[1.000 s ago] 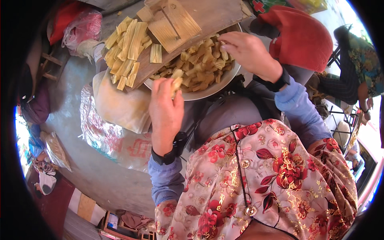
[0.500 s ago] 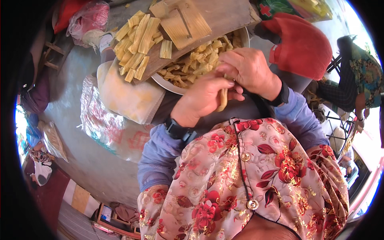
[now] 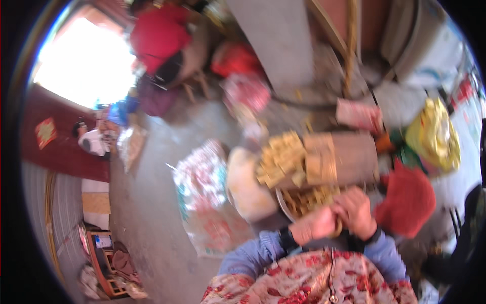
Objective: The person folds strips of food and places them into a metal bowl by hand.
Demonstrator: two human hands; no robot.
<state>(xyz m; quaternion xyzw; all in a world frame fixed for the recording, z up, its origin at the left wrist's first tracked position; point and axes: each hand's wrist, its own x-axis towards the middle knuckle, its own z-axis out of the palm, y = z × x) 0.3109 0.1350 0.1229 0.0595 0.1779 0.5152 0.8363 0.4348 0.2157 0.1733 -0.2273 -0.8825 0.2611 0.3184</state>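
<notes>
My left hand (image 3: 314,225) and my right hand (image 3: 357,212) meet close in front of my body, fingers bent together. A pale yellow curved strip (image 3: 337,229) shows between them, its lower end hanging below the fingers; motion blurs the details. Just beyond the hands stands a basin (image 3: 281,201) holding many yellowish pieces (image 3: 304,198). Across its far side lies a brown wooden board (image 3: 360,161). On the board are a pile of cut yellow fibrous strips (image 3: 281,158) and a flat, light wooden piece (image 3: 320,161).
A stained cloth (image 3: 248,185) covers my left knee, and a red cloth (image 3: 407,200) lies on the right. A clear plastic sack (image 3: 210,202) lies on the floor. Yellow bags (image 3: 434,134) stand at far right. Someone in red (image 3: 159,38) sits far left.
The view has swung left and up, so the hands, basin and board appear lower and farther right. The hands stay together around the curved strip.
</notes>
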